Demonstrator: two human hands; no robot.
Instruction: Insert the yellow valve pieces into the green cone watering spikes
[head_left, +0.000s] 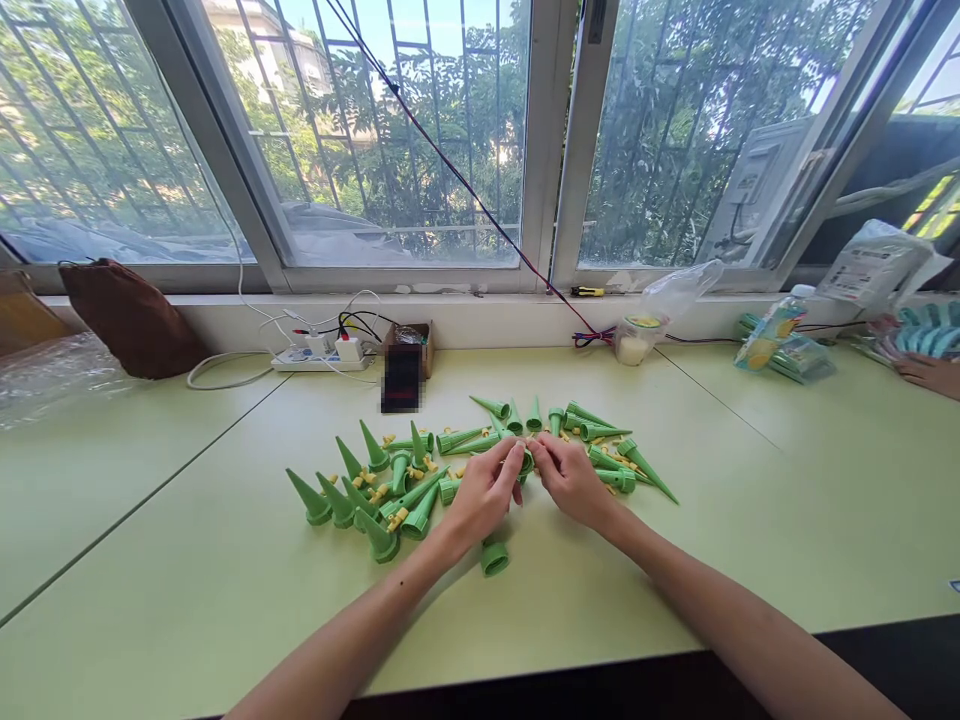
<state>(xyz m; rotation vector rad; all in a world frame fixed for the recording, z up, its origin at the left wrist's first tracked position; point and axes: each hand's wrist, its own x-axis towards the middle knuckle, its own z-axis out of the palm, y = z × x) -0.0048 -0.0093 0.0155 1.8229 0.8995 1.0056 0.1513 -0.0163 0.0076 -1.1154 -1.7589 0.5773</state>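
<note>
My left hand [486, 492] and my right hand [568, 477] meet at their fingertips over the middle of the table. Between them shows part of a green plastic spike [527, 464], with the left fingers curled round it. The right thumb and finger pinch at the same spot, on something too small and covered to make out. Many green cone-shaped spikes [309, 497] stand or lie to the left, others [651, 472] to the right and behind. Small yellow plastic fittings [397, 519] are scattered among them. One green spike [495, 558] lies below my left wrist, its round open end facing me.
On the pale green table [225, 580], a power strip [319, 358] with cables and a small cardboard box [416, 345] stand at the back. A brown bag [133, 318] lies back left. Toward the right are a jar [636, 342], a bottle [772, 330] and another person's hand [930, 373].
</note>
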